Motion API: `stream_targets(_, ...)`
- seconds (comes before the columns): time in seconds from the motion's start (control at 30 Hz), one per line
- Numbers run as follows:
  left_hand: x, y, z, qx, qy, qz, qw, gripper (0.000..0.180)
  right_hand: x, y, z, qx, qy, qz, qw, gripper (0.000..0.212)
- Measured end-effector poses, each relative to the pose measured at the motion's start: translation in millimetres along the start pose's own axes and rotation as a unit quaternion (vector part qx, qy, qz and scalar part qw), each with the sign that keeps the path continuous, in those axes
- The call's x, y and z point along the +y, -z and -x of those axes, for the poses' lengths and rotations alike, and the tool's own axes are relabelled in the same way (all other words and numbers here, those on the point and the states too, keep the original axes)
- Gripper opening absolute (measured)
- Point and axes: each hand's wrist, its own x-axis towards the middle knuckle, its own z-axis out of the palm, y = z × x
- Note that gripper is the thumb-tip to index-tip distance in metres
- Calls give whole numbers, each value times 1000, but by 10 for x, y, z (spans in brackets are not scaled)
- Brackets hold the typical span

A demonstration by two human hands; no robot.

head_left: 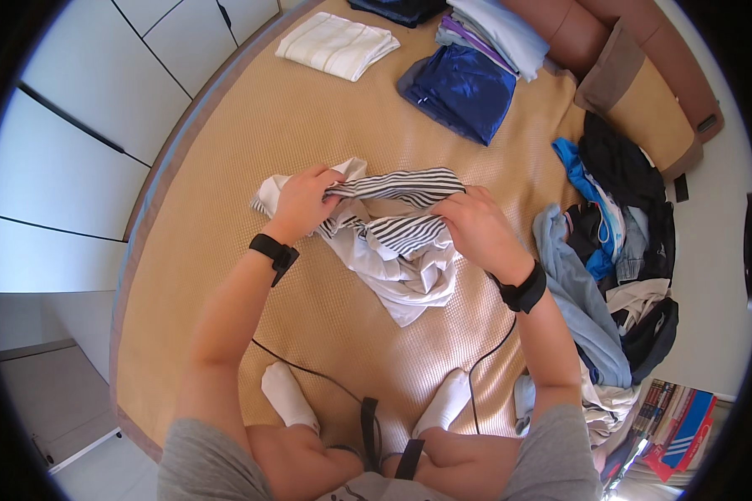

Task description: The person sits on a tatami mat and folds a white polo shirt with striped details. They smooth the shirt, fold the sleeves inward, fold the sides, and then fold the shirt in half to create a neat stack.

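A crumpled white garment with black-and-white striped parts lies on the tan woven mat in front of me. My left hand pinches its striped band on the left. On the right, my right hand grips the same band, its fingers closed over the striped cloth. Between my hands the band is spread into a loop, while the white body of the garment hangs in loose folds toward me. Whether it is a shirt or another piece, I cannot tell. Each wrist wears a black strap.
A folded cream cloth lies at the far left, with folded dark blue satin clothing farther right. Heaped clothes line the right side beside a brown-edged cushion. Black cables run near my socked feet. White cabinets stand left.
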Motion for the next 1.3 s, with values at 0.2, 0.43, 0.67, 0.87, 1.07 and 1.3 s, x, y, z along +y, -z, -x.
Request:
stream_targets(0.2,-97,99,-26,91,82,-78,989,18,125,75,23,-5,1,87,996,12)
stream_targets(0.43,-194,243,-101,89,149,-108,979,21,130,-18,65,22,-67,149,986,23)
stream_targets(0.67,-214,296,-116,3,252,27,967,26,145,-108,8,42,-150,220,963,28)
stream_targets(0.87,19,592,-294,149,290,313,892,27,69,-29,-130,215,-143,181,949,35)
stream_targets(1.07,520,1022,-316,245,204,411,854,23,-67,232,-213,303,-126,212,921,45)
stream_targets(1.3,809,1215,-260,260,124,436,853,21,-242,387,-245,376,-120,133,909,54)
